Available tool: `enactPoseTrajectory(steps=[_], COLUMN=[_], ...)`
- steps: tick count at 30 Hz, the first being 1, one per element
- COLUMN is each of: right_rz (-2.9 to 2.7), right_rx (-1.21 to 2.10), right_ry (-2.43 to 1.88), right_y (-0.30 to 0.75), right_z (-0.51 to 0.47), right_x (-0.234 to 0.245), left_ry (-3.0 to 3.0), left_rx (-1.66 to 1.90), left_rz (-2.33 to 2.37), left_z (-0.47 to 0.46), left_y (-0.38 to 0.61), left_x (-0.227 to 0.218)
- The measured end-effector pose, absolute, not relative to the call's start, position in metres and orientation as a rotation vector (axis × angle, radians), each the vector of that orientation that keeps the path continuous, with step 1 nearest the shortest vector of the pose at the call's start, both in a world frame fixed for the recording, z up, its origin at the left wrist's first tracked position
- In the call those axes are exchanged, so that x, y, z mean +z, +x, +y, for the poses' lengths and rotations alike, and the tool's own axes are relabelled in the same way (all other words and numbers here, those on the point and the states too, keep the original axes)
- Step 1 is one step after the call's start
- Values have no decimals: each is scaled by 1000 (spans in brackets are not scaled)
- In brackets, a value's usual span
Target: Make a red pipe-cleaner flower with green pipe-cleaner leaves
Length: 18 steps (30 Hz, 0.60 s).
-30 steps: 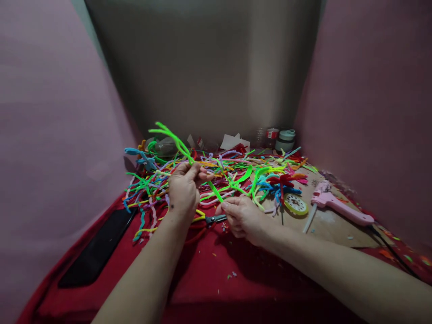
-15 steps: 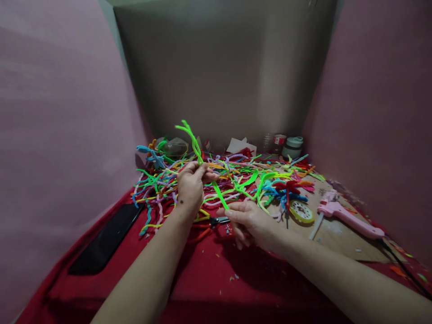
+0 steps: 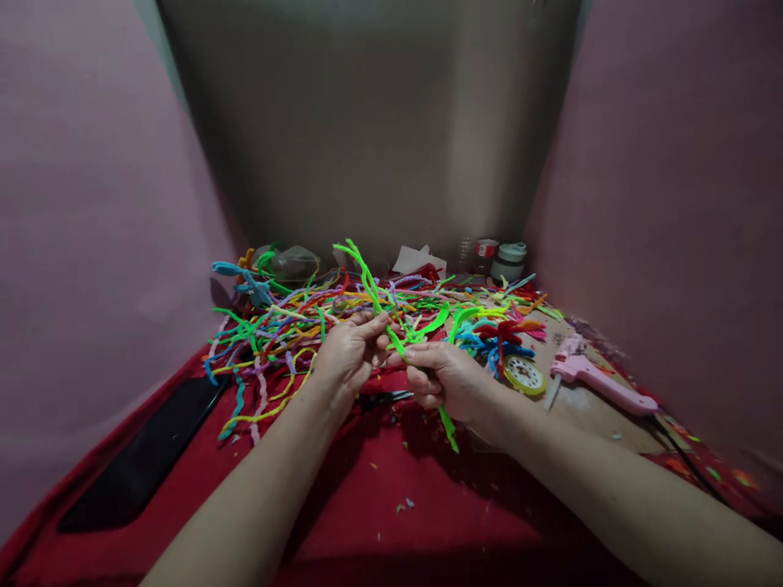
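Observation:
Bright green pipe cleaners (image 3: 368,280), twisted together, run between my two hands. My left hand (image 3: 350,352) pinches them near the middle, and their loose ends stick up and to the left above it. Close beside it, my right hand (image 3: 445,373) is closed on the same green strands. A green end (image 3: 449,430) hangs out below the right hand. Behind the hands lies a tangled pile of pipe cleaners (image 3: 287,314) in many colours. Pliers or scissors (image 3: 400,395) lie partly hidden under the hands on the red cloth.
A pink glue gun (image 3: 603,383) lies on cardboard at the right, next to a yellow-rimmed disc (image 3: 524,376). A black phone-like slab (image 3: 147,456) rests at the left. A lidded jar (image 3: 509,262) and a red-labelled bottle (image 3: 485,254) stand at the back. Small scraps dot the red cloth (image 3: 367,522).
My hands have come closer together on the green pipe cleaners. The right hand has moved up along them, and an end now hangs below it. The view has shifted slightly right.

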State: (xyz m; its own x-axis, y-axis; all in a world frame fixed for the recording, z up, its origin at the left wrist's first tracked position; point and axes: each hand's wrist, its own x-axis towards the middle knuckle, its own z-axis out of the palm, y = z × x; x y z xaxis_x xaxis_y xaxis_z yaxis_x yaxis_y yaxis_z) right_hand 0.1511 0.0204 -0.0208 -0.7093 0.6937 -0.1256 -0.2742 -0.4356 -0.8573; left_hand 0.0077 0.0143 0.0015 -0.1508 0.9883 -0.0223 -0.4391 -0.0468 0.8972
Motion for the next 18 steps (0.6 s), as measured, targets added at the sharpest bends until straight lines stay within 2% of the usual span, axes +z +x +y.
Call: enactPoseTrajectory(steps=[8, 14, 18], right_rz=[-1231, -1313, -1253], right_rx=[1978, 1663, 1682], right_ry=[-659, -763, -734], right_y=[146, 146, 146], right_z=[12, 21, 19], right_x=[-18, -27, -27], left_ry=[833, 861, 774], left_rx=[1511, 1434, 1486], left_rz=[1003, 1035, 1027], left_z=[6, 0, 0], left_y=[20, 33, 32], left_x=[2, -2, -4])
